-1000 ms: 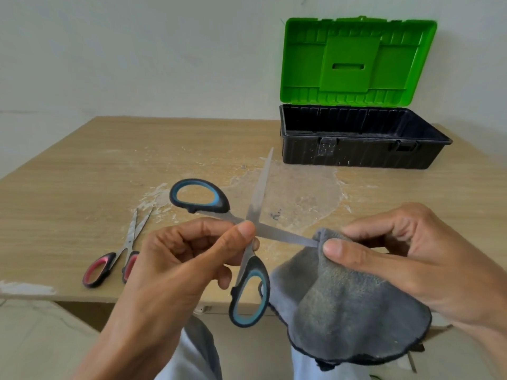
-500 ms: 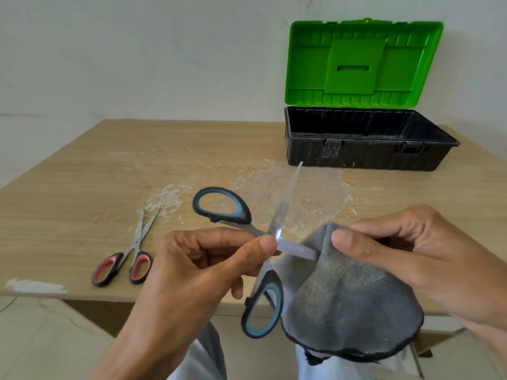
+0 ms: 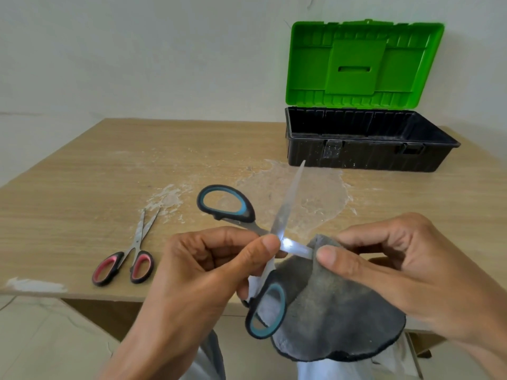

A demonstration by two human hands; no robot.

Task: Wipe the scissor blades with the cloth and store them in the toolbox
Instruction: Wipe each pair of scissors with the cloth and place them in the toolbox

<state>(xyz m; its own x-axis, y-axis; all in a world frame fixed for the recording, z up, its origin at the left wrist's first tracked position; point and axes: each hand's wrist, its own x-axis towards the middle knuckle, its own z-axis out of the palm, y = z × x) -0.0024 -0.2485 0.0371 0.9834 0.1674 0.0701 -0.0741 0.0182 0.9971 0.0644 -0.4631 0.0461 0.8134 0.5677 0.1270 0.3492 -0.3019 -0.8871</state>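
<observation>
Pinches with the left hand [image 3: 208, 270], thumb and forefinger curled, the pivot of the open blue-and-black-handled steel scissors [image 3: 288, 204], held above the near edge of the wooden bench [image 3: 82, 187]. Pinches with the right hand [image 3: 397, 272] a fold of round grey cloth [image 3: 329, 311] around the sideways blade. Leaves the small red-handled scissors [image 3: 136, 244] lying on the bench to the left, and the black plastic toolbox with raised green lid [image 3: 370, 154] open at far right, well apart. Shows less bare blade between the hands than a second ago, with the cloth nearer the pivot.
</observation>
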